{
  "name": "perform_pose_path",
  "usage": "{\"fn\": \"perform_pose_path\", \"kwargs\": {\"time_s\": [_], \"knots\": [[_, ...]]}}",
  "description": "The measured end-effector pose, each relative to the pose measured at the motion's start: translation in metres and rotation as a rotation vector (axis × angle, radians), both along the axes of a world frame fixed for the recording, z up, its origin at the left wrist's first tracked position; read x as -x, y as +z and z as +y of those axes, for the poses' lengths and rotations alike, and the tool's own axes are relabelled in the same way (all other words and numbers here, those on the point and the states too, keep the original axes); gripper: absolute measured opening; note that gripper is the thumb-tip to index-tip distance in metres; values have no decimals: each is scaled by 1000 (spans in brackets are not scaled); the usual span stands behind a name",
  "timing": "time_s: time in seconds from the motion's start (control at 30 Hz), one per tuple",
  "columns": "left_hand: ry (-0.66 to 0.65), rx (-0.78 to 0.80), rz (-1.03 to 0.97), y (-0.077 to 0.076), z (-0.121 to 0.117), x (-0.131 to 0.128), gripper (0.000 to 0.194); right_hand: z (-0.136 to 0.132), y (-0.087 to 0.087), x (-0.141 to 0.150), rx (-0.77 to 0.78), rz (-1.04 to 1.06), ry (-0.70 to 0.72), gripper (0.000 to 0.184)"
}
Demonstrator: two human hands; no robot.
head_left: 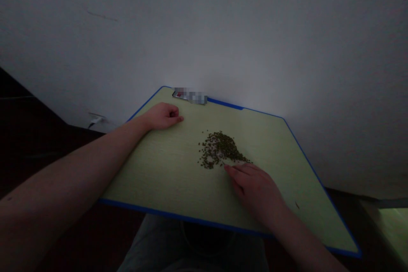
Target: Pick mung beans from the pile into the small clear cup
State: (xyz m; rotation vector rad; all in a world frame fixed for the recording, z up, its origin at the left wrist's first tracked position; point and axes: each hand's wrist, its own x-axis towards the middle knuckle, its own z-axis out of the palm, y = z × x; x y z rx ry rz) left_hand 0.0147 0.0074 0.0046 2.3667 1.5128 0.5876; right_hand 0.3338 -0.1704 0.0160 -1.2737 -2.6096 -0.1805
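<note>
Small green beans (225,146), like mung beans, lie in a loose heap on a pale yellow-green tabletop (165,170) with a blue edge. Paler patches show among them; I cannot make out what they are. My right hand (258,185) rests palm down at the near right side of the heap, fingers stretched towards it and fingertips touching its edge. Between those fingers I see nothing held. My left hand (164,115) lies on the far left part of the tabletop, curled into a loose fist apart from the beans, with nothing visible in it.
A phone-like flat object (190,97), partly blurred out, lies at the table's back edge against the white wall (223,29). A small dark reddish mark (297,205) shows on the right. Below the front edge, a dark round container (207,238) stands between my legs.
</note>
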Motion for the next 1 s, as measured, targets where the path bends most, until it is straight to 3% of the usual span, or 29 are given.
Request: {"fn": "perform_pose_path", "kwargs": {"time_s": [0.3,0.57,1.0], "knots": [[6,21,16,2,1,-2,36,-7,1,8,22,-13,102,33],[7,15,5,1,0,-1,36,-2,-2,9,14,-22,4,34],[20,14,34,1,0,-2,37,26,17,-4,342,272,-193,30]]}}
